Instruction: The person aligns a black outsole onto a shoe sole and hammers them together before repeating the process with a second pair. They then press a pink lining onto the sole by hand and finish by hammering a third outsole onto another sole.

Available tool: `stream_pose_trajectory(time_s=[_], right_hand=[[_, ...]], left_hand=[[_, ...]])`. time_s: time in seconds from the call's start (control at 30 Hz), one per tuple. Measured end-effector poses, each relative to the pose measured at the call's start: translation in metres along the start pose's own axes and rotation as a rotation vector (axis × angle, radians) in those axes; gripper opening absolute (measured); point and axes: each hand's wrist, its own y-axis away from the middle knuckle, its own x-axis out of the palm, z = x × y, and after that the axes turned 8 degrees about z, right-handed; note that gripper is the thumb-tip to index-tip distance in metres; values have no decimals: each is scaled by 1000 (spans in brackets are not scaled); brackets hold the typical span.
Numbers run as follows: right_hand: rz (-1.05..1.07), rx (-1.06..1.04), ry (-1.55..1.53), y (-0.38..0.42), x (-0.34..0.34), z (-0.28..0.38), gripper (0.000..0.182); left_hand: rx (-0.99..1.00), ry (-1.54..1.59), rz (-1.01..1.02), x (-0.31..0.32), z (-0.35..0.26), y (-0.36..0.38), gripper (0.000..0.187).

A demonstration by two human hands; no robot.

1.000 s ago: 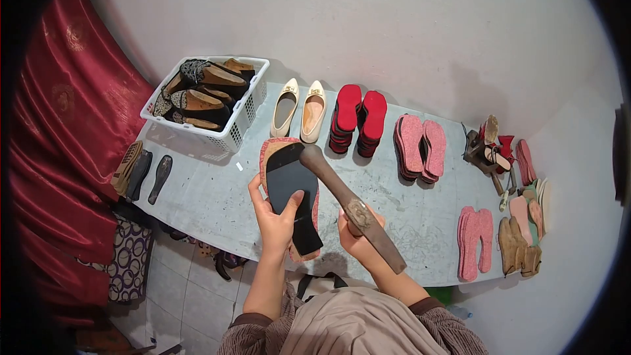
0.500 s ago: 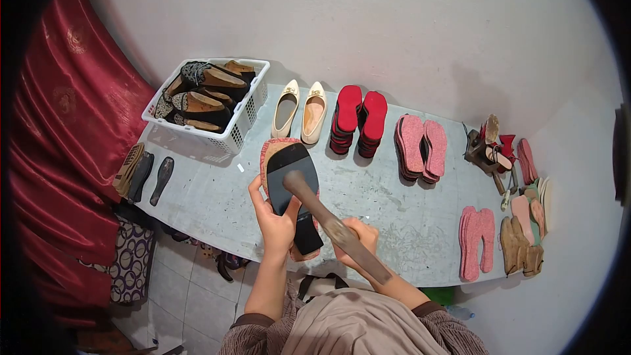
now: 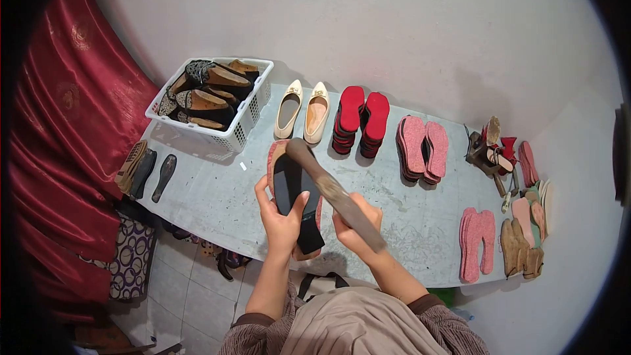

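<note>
In the middle of the head view, my left hand (image 3: 281,222) is closed around a shoe (image 3: 287,187) turned sole up, the thumb lying over its black sole. The shoe's edges are reddish and tan, and its heel end points toward me. My right hand (image 3: 358,225) grips a long, worn brown hammer (image 3: 327,187) by its middle. Its rounded end overlaps the toe part of the sole in this view. Beyond the shoe stand two cream flats (image 3: 317,117), with red-topped stacks of soles (image 3: 376,115) to their right.
A white basket (image 3: 246,121) full of dark shoes stands at the back left of the grey table (image 3: 210,204). Dark soles (image 3: 164,177) lie at the left edge. Pink insole stacks (image 3: 411,144) are at the right, with tan shoe pieces (image 3: 514,250) and tools (image 3: 499,187) beyond.
The hammer's rounded end has moved from mid-sole up toward the toe, and my right hand has risen slightly. The shoe has tilted in my left hand.
</note>
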Motion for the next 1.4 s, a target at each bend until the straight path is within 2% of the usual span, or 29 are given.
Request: stream_pose_trajectory(time_s=[0.03, 0.13, 0.17, 0.27, 0.33, 0.43, 0.5, 0.53, 0.57, 0.63, 0.73, 0.8, 0.87, 0.97, 1.03, 1.07, 1.13, 1.2, 1.27, 1.4], right_hand=[[-72, 16, -76, 3, 5, 2, 21], [22, 60, -13, 12, 5, -8, 20], [-12, 68, -20, 14, 5, -8, 19], [59, -8, 63, 26, 0, -11, 18], [90, 78, -9, 36, -4, -10, 16], [195, 105, 65, 41, -13, -4, 22], [152, 61, 24, 46, -10, -12, 19], [116, 13, -13, 48, -8, -17, 19], [117, 17, -13, 51, -6, -20, 19], [118, 50, -110, 57, -3, -23, 18], [130, 37, 3, 53, -4, -24, 17], [116, 17, -29, 50, -5, -21, 17], [114, 8, -59, 51, -7, -19, 16], [220, 94, -107, 51, -10, -20, 15], [278, 103, 39, 55, -14, -26, 30], [274, 100, 40, 54, -13, -24, 30], [230, 88, -123, 56, -11, -14, 15], [259, 108, -132, 53, -12, -12, 14], [210, 16, -40, 44, -16, -8, 14], [140, -94, -129, 37, -25, -1, 15]], left_hand=[[12, -15, -31, 0, 0, -2, 55], [30, -45, -32, -8, 4, -2, 55], [32, -46, -37, -8, 5, -2, 55], [-78, 57, -51, -12, 14, -5, 56], [74, -213, 0, -13, 24, -3, 58], [-6, -155, 0, -6, 24, 5, 58], [-38, -143, 7, -4, 22, 3, 58], [13, -183, 14, -3, 22, 2, 58], [58, -224, 17, -3, 22, 4, 59], [24, -195, 20, -2, 16, 6, 59], [1, -192, 27, -2, 21, 5, 59], [-2, -224, 38, -3, 25, 3, 59], [73, -232, 32, -2, 27, 8, 58], [-54, -204, -11, 3, 13, 8, 55], [4, -245, -22, -1, 19, 7, 55], [59, -283, -30, -2, 21, 5, 56], [42, -241, -21, 2, 12, 6, 57], [28, -200, -19, 2, 11, 9, 58], [-15, -146, -10, -1, 16, 7, 58], [-74, -53, -45, -6, 12, 9, 60]])
